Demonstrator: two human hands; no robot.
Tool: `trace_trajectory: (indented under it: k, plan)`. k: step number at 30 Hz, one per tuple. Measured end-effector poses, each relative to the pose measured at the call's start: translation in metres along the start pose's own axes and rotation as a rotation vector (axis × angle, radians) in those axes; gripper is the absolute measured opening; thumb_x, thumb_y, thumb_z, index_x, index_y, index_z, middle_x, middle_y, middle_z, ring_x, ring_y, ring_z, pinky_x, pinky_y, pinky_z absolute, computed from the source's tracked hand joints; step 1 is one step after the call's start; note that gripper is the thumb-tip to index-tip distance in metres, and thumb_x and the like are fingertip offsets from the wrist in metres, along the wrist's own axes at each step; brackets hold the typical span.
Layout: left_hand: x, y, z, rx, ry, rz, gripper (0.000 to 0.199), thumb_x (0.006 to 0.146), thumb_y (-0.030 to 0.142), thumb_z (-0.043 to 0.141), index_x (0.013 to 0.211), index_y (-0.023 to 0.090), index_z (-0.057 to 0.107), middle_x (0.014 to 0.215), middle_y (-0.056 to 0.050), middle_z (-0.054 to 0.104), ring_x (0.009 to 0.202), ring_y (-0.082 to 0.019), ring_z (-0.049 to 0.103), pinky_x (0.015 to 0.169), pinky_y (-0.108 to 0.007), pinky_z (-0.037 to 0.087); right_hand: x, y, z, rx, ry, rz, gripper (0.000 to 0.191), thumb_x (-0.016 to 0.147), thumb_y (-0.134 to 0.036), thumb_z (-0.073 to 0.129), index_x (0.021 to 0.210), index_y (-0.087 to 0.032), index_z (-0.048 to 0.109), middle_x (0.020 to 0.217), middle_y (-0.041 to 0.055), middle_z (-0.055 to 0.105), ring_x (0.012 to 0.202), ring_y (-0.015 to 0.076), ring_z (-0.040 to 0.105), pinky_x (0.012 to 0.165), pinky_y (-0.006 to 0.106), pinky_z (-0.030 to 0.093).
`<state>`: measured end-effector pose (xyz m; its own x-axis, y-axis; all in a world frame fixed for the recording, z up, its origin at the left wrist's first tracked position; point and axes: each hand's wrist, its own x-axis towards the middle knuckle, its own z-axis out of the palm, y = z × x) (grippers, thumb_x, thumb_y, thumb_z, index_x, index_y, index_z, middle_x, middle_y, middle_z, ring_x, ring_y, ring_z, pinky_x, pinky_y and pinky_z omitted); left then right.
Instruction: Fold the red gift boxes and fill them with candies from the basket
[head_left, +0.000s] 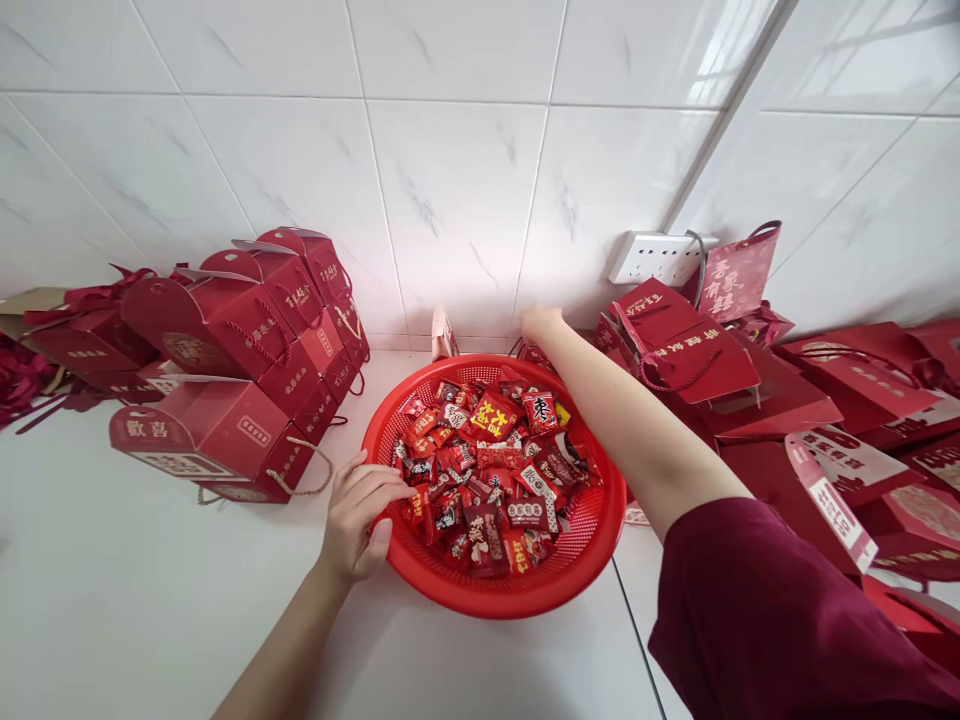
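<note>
A round red plastic basket stands in front of me, filled with small wrapped candies in red, maroon and white. At its left rim is my left hand, fingers stretched over the edge and thumb apart, holding nothing. My right arm reaches across the basket's right side. Beyond the far rim, close to the wall, is my right hand, bent downward with its fingers hidden. A red box shows partly just below that hand; whether it is gripped cannot be seen.
Stacked red gift boxes with rope handles stand on the left. More red boxes are piled on the right beside a white power strip. A small pale-pink card or box stands against the tiled wall behind the basket.
</note>
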<state>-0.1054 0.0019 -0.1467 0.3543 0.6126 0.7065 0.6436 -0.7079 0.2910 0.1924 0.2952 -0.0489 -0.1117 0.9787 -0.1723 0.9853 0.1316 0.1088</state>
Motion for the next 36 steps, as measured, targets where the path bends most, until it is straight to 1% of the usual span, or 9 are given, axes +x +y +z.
trace_trajectory:
  k: [6, 12, 14, 17, 21, 24, 28, 33, 36]
  plan:
    - [-0.005, -0.001, 0.003, -0.032, 0.002, -0.031, 0.035, 0.092, 0.031, 0.040, 0.101, 0.023, 0.073, 0.093, -0.008, 0.074, 0.098, -0.029, 0.067, 0.107, -0.054, 0.035, -0.002, -0.007, -0.001, -0.017, 0.048, -0.017, 0.040, 0.098, -0.038, 0.065, 0.132, -0.017, 0.060, 0.132, 0.0109, 0.063, 0.112, 0.0242, 0.065, 0.094, 0.046, 0.058]
    - [-0.001, 0.001, 0.002, -0.019, 0.027, -0.015, 0.036, 0.093, 0.031, 0.039, 0.096, 0.021, 0.074, 0.088, -0.008, 0.074, 0.094, -0.027, 0.068, 0.107, -0.051, 0.037, -0.014, 0.003, -0.024, 0.020, 0.223, -0.127, 0.033, 0.098, -0.035, 0.065, 0.124, -0.016, 0.064, 0.127, 0.0113, 0.065, 0.110, 0.0230, 0.066, 0.093, 0.043, 0.057]
    - [0.000, 0.002, 0.002, -0.005, 0.035, -0.015, 0.037, 0.093, 0.032, 0.038, 0.094, 0.021, 0.074, 0.087, -0.008, 0.074, 0.093, -0.026, 0.068, 0.105, -0.051, 0.038, -0.025, 0.008, -0.036, 0.039, 0.333, -0.149, 0.021, 0.099, -0.026, 0.060, 0.116, -0.015, 0.068, 0.123, 0.0124, 0.067, 0.111, 0.0241, 0.065, 0.094, 0.040, 0.054]
    - [0.001, 0.003, 0.003, 0.005, 0.044, -0.034, 0.040, 0.094, 0.034, 0.037, 0.091, 0.021, 0.074, 0.086, -0.008, 0.074, 0.091, -0.026, 0.068, 0.105, -0.051, 0.040, -0.050, 0.014, -0.053, 0.076, 0.515, -0.165, 0.026, 0.099, -0.015, 0.048, 0.115, -0.015, 0.068, 0.125, 0.0156, 0.065, 0.114, 0.0269, 0.062, 0.092, 0.038, 0.049]
    - [0.001, 0.005, 0.003, 0.013, 0.055, -0.046, 0.040, 0.094, 0.033, 0.037, 0.088, 0.021, 0.075, 0.085, -0.008, 0.074, 0.091, -0.025, 0.068, 0.106, -0.051, 0.041, -0.096, 0.019, -0.062, 0.195, 0.926, -0.200, 0.025, 0.099, -0.018, 0.046, 0.109, -0.018, 0.068, 0.112, 0.0122, 0.067, 0.108, 0.0278, 0.060, 0.098, 0.044, 0.042]
    - [0.002, 0.007, 0.002, 0.011, 0.050, -0.053, 0.038, 0.094, 0.032, 0.040, 0.088, 0.021, 0.076, 0.085, -0.008, 0.075, 0.091, -0.025, 0.069, 0.106, -0.050, 0.041, -0.141, 0.022, -0.048, 0.300, 1.196, -0.225, 0.019, 0.100, -0.024, 0.050, 0.101, -0.021, 0.069, 0.098, 0.0083, 0.069, 0.102, 0.0270, 0.062, 0.100, 0.046, 0.042]
    - [0.012, 0.014, -0.005, -0.012, 0.060, -0.092, 0.028, 0.096, 0.025, 0.047, 0.094, 0.021, 0.075, 0.093, -0.006, 0.076, 0.094, -0.022, 0.070, 0.100, -0.044, 0.048, -0.205, 0.022, -0.009, 0.362, 1.366, -0.319, 0.010, 0.100, -0.025, 0.058, 0.100, -0.026, 0.068, 0.093, 0.0025, 0.073, 0.095, 0.0223, 0.066, 0.101, 0.045, 0.045]
    - [0.053, 0.041, -0.021, 0.037, 0.190, -0.202, 0.021, 0.097, 0.024, 0.058, 0.114, 0.020, 0.069, 0.115, -0.010, 0.068, 0.112, -0.023, 0.065, 0.104, -0.041, 0.050, -0.260, 0.009, 0.029, 0.372, 1.368, -0.410, 0.014, 0.096, -0.014, 0.063, 0.101, -0.026, 0.067, 0.087, -0.0009, 0.071, 0.087, 0.0176, 0.069, 0.105, 0.045, 0.046]
    - [0.087, 0.069, -0.028, 0.037, -0.012, -0.300, 0.061, 0.090, 0.042, 0.070, 0.145, 0.023, 0.050, 0.146, -0.013, 0.053, 0.139, -0.030, 0.051, 0.112, -0.046, 0.048, -0.276, -0.007, 0.037, 0.408, 1.302, -0.461, 0.016, 0.095, -0.011, 0.062, 0.100, -0.024, 0.069, 0.086, 0.0026, 0.067, 0.084, 0.0175, 0.067, 0.079, 0.035, 0.053]
